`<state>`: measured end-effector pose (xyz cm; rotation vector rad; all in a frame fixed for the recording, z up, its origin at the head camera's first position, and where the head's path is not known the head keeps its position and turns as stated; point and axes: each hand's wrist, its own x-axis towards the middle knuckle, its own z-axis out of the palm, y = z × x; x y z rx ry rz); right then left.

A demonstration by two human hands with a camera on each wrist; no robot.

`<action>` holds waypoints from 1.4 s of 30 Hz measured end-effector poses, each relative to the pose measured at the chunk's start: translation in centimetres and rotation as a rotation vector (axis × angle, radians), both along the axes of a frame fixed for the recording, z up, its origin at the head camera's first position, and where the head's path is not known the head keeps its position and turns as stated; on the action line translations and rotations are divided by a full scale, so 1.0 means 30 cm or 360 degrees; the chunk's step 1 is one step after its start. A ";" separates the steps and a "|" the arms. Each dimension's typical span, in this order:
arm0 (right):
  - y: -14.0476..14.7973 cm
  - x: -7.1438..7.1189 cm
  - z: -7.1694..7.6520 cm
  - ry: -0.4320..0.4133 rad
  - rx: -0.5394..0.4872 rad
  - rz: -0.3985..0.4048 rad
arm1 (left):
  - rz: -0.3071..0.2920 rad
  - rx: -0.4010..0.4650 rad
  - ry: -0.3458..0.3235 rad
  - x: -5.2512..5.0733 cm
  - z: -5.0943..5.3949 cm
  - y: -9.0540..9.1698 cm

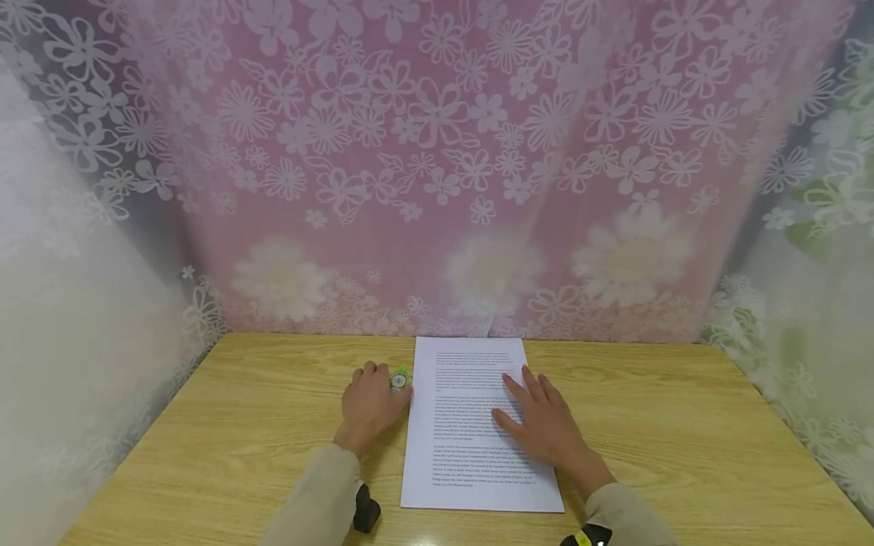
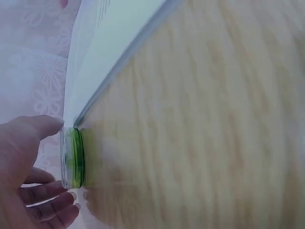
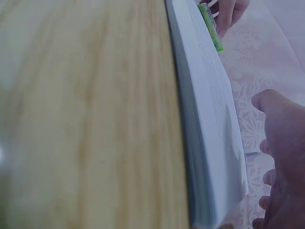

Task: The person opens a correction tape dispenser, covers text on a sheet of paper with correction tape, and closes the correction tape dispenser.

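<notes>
A small clear-and-green object (image 1: 399, 380) with a round, pale, dial-like face lies on the table, just left of a paper stack. My left hand (image 1: 371, 398) holds it by its sides, thumb toward the paper and fingers opposite; its exact kind cannot be told. In the left wrist view, its clear top and green layered edge (image 2: 78, 158) show between thumb and fingers. The stack of printed white paper (image 1: 471, 470) stands lengthwise before me. Over its right edge, my right hand (image 1: 542, 421) is spread with fingers extended; whether it touches the sheet is unclear.
The wooden table (image 1: 683, 425) extends on both sides of the stack. A pink flowered curtain (image 1: 437, 167) hangs along its back edge, with paler flowered sheets (image 1: 89, 303) at the sides. The stack's top end reaches almost to the back curtain.
</notes>
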<state>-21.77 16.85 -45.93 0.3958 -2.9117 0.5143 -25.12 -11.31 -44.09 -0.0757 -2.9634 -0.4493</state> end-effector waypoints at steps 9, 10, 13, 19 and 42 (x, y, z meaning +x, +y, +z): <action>-0.010 0.008 0.003 0.0014 0.0003 0.0013 | 0.0072 0.0067 -0.0096 -0.018 0.012 0.023; -0.011 0.008 0.003 0.0013 0.0003 0.0017 | 0.0080 0.0069 -0.0108 -0.019 0.013 0.025; -0.017 0.008 0.004 0.0018 -0.0019 0.0036 | 0.0097 0.0098 -0.0135 -0.022 0.017 0.028; -0.033 -0.001 0.008 0.0022 -0.0085 0.0069 | 0.0117 0.0115 -0.0165 -0.027 0.023 0.017; -0.114 0.002 0.077 -0.0253 -0.0678 0.0168 | 0.0179 0.1146 -0.0010 -0.021 0.115 0.081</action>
